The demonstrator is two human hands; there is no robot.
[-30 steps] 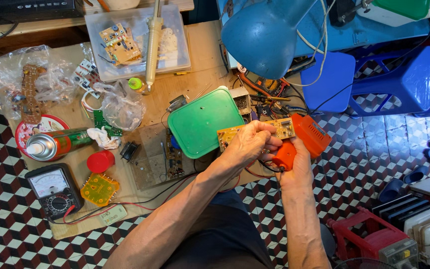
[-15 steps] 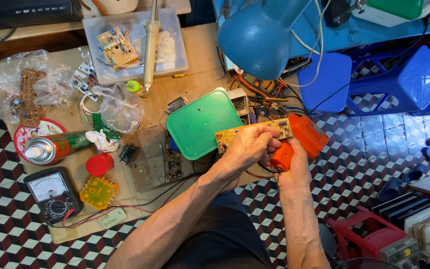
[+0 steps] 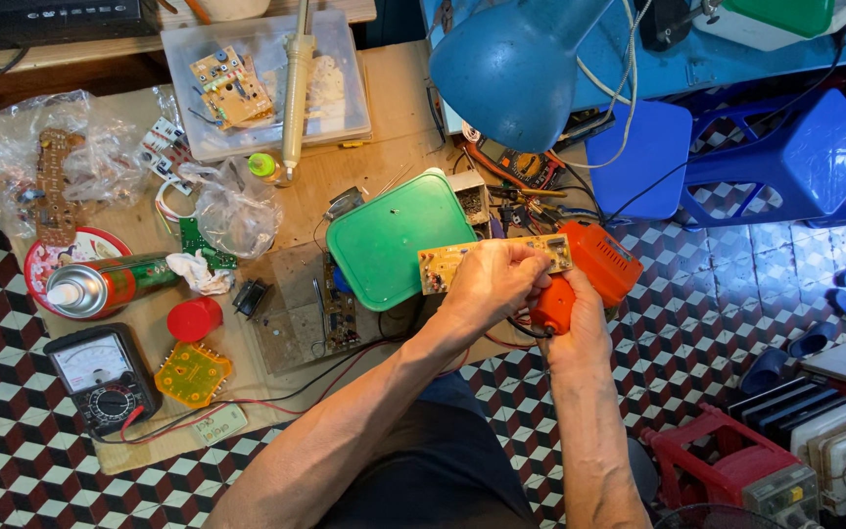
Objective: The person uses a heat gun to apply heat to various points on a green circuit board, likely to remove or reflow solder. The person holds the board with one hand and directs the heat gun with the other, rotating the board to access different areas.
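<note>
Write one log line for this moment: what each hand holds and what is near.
left hand: holds tan circuit board | right hand: grips orange soldering gun | near: green lid, blue lamp

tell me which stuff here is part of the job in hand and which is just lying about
In hand:
left hand on the circuit board
right hand gripping the orange tool

Lying about:
green lid
meter
spray can
red cap
blue lamp
</note>
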